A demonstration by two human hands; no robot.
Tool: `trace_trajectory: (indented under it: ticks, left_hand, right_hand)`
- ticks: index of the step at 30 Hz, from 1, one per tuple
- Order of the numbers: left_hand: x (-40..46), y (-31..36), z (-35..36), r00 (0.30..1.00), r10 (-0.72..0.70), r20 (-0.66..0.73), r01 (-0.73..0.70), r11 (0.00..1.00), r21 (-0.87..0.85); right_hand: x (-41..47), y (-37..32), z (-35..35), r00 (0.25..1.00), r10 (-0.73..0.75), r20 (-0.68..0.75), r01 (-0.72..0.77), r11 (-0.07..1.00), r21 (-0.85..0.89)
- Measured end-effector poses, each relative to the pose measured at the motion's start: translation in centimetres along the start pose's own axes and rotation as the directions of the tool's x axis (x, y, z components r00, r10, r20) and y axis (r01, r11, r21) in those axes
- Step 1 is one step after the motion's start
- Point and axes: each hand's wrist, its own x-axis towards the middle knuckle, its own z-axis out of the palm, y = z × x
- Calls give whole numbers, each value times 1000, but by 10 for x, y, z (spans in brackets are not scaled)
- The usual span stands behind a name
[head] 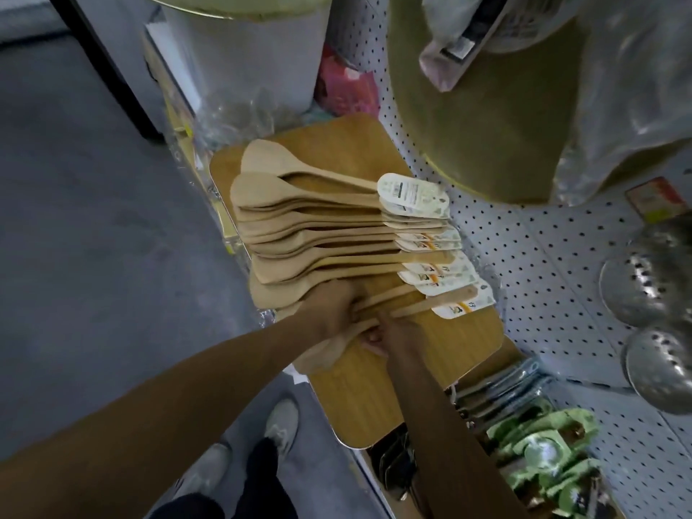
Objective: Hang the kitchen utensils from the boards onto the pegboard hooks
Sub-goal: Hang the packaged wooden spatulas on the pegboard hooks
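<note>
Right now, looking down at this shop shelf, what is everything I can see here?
wooden spatulas: a stack, too many to count, pale wood with white label cards, lying on the board
board: one on top, tan wood, on the shelf edge
pegboard: one, white with dark holes, right of the board
metal strainers: at least two, silver, against the pegboard at right
green packs: several, lower right
pink pack: one, behind the board
shoes: two, grey, on the floor
left hand: gripping the nearest spatulas
right hand: pinching a spatula handle
</note>
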Motion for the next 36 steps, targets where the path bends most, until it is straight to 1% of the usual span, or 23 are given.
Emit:
trace_trajectory:
  ticks: [2, 5, 7, 11, 14, 17, 20, 22, 26, 29, 32, 34, 36]
  left_hand:
    - [-9, 9, -6, 998, -2, 60, 5, 999, -54]
    - [-29, 27, -13, 989, -16, 150, 46, 979, -199]
    - [-48, 38, -17, 978, -2, 208, 49, 974, -222]
    - [-93, 61, -23, 970, 20, 243, 50, 960, -277]
    - [-138, 92, -33, 962, 94, 256, -4, 943, -332]
    - [-184, 128, -45, 942, 129, 308, 0, 922, -386]
    - [-228, 156, -54, 932, 157, 327, -24, 926, -377]
    - [-253, 179, -57, 911, 217, 352, -94, 937, -336]
    - [-297, 235, -54, 812, 371, 451, -305, 928, -214]
    - [-328, 282, -48, 750, 420, 510, -379, 906, -189]
    - [-356, 324, -32, 749, 454, 482, -377, 891, -254]
    - [-377, 351, -21, 734, 492, 468, -362, 867, -343]
    - [-397, 381, -5, 716, 533, 450, -358, 835, -418]
  right_hand:
    - [-11, 6, -8, 1000, 15, -19, -15, 1000, 23]
    - [-45, 16, -30, 995, -4, -101, 8, 999, 37]
    - [-72, 26, -48, 992, 24, -127, -11, 995, 100]
    - [-131, 51, -84, 989, 80, -122, -49, 969, 240]
    - [-178, 75, -111, 987, 66, -146, -27, 966, 257]
    - [-231, 97, -133, 991, 33, -129, 4, 961, 275]
    - [-282, 119, -150, 990, 36, -134, 18, 925, 380]
    - [-316, 130, -161, 988, 40, -150, 31, 895, 444]
    - [-381, 149, -189, 980, -23, -199, 128, 837, 532]
    - [-420, 163, -216, 960, 1, -282, 181, 765, 618]
    - [-449, 187, -251, 909, -24, -417, 295, 744, 600]
    - [-478, 203, -275, 883, -27, -468, 333, 738, 586]
    - [-500, 222, -301, 850, -53, -524, 405, 702, 586]
